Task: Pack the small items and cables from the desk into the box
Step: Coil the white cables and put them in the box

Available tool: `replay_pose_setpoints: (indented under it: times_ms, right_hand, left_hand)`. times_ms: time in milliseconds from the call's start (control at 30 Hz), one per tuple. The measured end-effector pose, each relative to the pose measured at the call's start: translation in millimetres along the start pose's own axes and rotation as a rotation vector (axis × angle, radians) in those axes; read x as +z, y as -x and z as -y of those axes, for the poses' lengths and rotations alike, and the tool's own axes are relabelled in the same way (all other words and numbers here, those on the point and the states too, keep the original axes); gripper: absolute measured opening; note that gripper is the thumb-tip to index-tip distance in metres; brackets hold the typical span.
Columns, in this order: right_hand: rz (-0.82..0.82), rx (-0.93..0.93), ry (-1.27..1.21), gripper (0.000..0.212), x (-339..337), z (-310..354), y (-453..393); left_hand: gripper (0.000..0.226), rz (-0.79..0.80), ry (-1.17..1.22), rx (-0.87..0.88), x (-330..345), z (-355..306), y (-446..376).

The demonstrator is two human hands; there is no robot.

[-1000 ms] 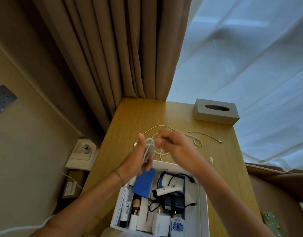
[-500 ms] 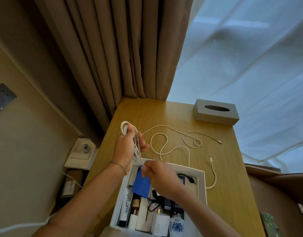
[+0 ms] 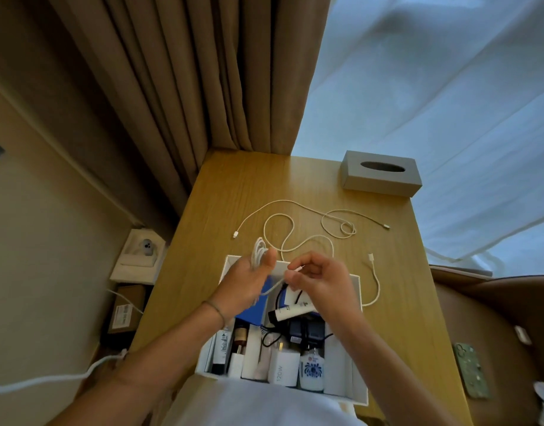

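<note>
Head camera, looking down: a person's two bare hands work above an open white rectangular cardboard box (image 3: 361, 302) that sits at the near edge of a light wooden desk (image 3: 233, 186). The left hand (image 3: 249, 281) holds a coiled bundle of thin white cable (image 3: 258, 252), its fingers curled around the loops with the thumb pressed against them. The right hand (image 3: 319, 278) pinches the free end of that same cable between thumb and forefinger, the other fingers bent loosely, and a short run of cable stretches between the two hands, above the far end of the box.

Inside the box lie a flat blue rectangular case (image 3: 255, 312), a white tube with a black cap (image 3: 290, 312), a dark power adapter with black leads (image 3: 298, 330), a white charger block marked 120W (image 3: 279, 372) and a small white bottle with a blue pattern (image 3: 312, 372), packed closely side by side.

Two more loose white cables remain on the desk beyond the box: a long white cable with a small loop (image 3: 338, 224) stretching across the middle, and a second white cable in wide curves (image 3: 295, 241) running round the box's far right corner.

A grey rectangular tissue box (image 3: 381, 179) stands at the desk's far right corner, well apart from the cables. Brown pleated curtains (image 3: 187, 87) hang behind the desk.
</note>
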State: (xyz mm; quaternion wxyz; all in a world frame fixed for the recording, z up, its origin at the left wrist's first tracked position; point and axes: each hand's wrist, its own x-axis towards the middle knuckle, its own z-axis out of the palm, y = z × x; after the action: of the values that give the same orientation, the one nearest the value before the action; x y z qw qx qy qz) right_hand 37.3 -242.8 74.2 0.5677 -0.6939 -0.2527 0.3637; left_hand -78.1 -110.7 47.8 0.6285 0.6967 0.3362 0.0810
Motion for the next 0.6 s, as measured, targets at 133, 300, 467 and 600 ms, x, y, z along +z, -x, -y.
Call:
replay_pose_setpoints:
  times_ms: [133,300,467,600]
  right_hand:
    - [-0.011,0.103,-0.113,0.016,-4,-13,5]
    - [-0.027,0.162,-0.116,0.012,-7,-38,11]
    - [-0.070,0.235,-0.037,0.015,-20,-62,18]
    - [-0.080,0.308,0.005,0.017,-28,-80,28]
  left_hand:
    - [0.050,0.307,-0.111,0.099,10,13,5]
    - [0.045,0.297,-0.433,0.028,18,34,7]
    - [0.047,0.090,-0.828,-0.034,25,58,15]
    - [0.059,-0.008,-1.162,-0.102,26,80,19]
